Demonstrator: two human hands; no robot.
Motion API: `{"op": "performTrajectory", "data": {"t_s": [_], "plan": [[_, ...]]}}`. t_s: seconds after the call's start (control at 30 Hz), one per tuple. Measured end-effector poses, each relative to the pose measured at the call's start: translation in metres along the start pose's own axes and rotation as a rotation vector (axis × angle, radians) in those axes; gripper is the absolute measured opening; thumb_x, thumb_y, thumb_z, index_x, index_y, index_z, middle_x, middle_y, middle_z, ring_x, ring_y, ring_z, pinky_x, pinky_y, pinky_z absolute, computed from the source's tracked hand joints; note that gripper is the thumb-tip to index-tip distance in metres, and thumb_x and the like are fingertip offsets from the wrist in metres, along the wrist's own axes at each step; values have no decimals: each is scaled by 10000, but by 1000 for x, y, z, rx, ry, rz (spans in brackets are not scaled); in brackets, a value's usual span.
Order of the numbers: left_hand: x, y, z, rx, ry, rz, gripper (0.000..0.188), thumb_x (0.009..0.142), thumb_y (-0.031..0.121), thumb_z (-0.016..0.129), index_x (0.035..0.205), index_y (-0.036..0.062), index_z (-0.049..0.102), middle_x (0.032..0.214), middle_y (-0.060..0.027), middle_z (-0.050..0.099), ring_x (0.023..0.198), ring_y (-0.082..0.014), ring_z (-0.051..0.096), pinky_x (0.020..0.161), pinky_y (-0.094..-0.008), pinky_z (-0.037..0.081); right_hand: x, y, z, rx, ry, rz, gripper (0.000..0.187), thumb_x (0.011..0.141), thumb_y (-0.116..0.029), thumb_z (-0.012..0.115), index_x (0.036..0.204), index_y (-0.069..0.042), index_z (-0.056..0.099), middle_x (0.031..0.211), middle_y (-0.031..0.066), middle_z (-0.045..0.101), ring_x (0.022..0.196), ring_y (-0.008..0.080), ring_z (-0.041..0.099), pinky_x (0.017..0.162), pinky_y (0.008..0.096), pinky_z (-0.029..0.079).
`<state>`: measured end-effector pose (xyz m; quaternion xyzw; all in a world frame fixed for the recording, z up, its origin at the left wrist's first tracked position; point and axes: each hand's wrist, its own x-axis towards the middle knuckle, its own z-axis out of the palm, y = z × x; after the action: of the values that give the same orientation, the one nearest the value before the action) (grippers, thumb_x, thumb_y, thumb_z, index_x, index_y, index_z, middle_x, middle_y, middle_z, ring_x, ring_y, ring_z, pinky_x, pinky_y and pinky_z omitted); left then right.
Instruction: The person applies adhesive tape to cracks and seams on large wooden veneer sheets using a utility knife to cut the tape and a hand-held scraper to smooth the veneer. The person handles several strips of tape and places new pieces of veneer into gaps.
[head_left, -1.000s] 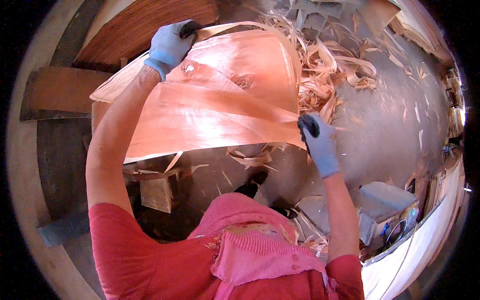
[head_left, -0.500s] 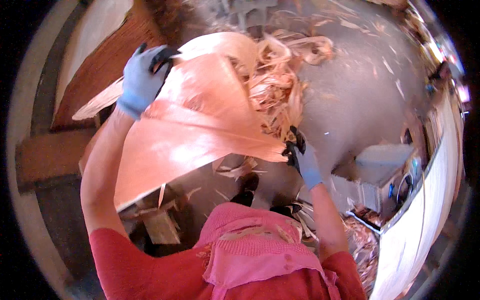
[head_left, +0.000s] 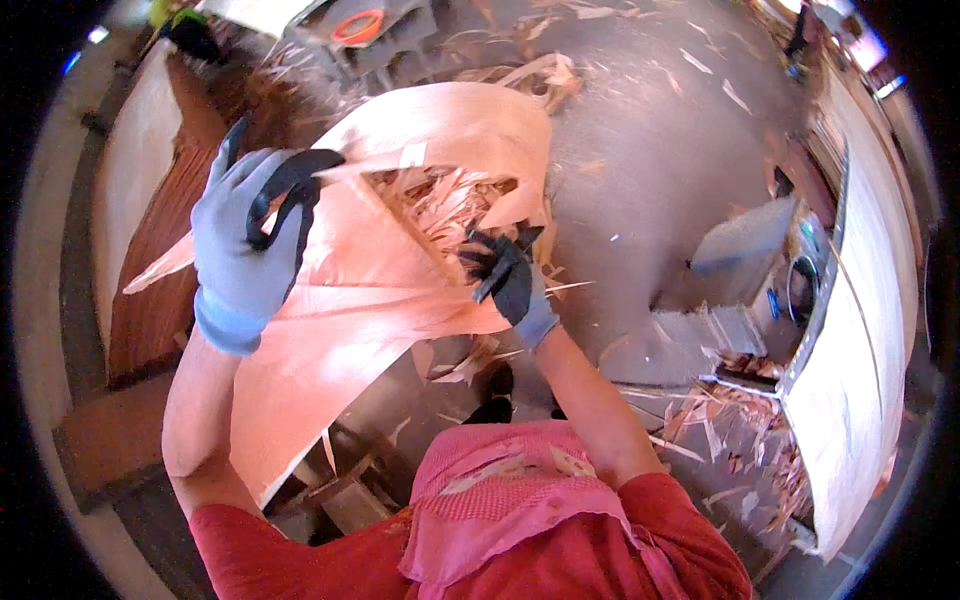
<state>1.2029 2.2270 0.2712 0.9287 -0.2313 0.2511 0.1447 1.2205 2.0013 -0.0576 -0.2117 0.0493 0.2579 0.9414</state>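
Note:
A large sheet of thin pinkish wood veneer (head_left: pixel 350 325) slopes across in front of me, its far part curling into a pale, broad band (head_left: pixel 455 115). My left hand (head_left: pixel 250 215), in a grey glove with black fingertips, pinches the thin edge of the veneer between thumb and finger, other fingers raised. My right hand (head_left: pixel 510 275), gloved the same way, is closed beside the sheet's right edge. A pointed veneer piece (head_left: pixel 512 205) stands just beyond its fingers; whether they grip it is unclear. Crumpled veneer scraps (head_left: pixel 435 205) show between sheet and band.
Reddish-brown stacked sheets (head_left: pixel 165 240) stand at the left. A grey stool (head_left: pixel 395 40) with an orange ring (head_left: pixel 357 27) is at the back. At right are a box-like metal piece (head_left: pixel 745 240), a large pale sheet (head_left: pixel 850 400) and shavings (head_left: pixel 740 420). Part of another person (head_left: pixel 185 25) shows far left.
My right hand has moved left and away from me, off the sheet's near right corner. The far veneer band has swung right over the scraps, with my left hand at its edge.

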Motion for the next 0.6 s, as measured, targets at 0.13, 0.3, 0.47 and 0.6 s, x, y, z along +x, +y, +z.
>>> {"op": "performTrajectory", "data": {"t_s": [0.13, 0.3, 0.47, 0.6], "plan": [[11, 16, 17, -30, -23, 41, 298, 753, -58, 606, 990, 75, 729, 805, -121, 636, 754, -300, 619, 1126, -502, 326, -41, -82, 18, -302, 185, -404, 505, 1051, -326, 380, 1507, -132, 280, 1413, 104, 530, 1240, 317, 562, 914, 427, 532], [64, 60, 67, -152, 5, 132, 297, 758, -68, 598, 1004, 46, 718, 797, -128, 614, 742, -320, 592, 1137, -507, 314, -186, -185, -16, -362, 407, -519, 426, 1028, -272, 468, 1420, -113, 413, 1377, 98, 546, 1237, 291, 559, 801, 371, 532], [101, 133, 149, -240, -16, 317, 320, 731, -79, 545, 985, 35, 702, 934, -142, 654, 1019, -359, 602, 1171, -527, 270, -366, -228, -18, -793, 822, -643, 440, 1033, -184, 453, 1445, -39, 402, 1330, 138, 572, 1103, 235, 641, 670, 270, 570], [134, 241, 212, -519, -170, 385, 275, 772, -60, 545, 984, 29, 696, 1002, -111, 691, 1012, -321, 629, 1118, -475, 343, -479, -236, -18, -897, 1053, -967, 420, 1023, -86, 448, 1435, -8, 434, 1368, 118, 551, 1206, 204, 582, 854, 288, 542]]}}
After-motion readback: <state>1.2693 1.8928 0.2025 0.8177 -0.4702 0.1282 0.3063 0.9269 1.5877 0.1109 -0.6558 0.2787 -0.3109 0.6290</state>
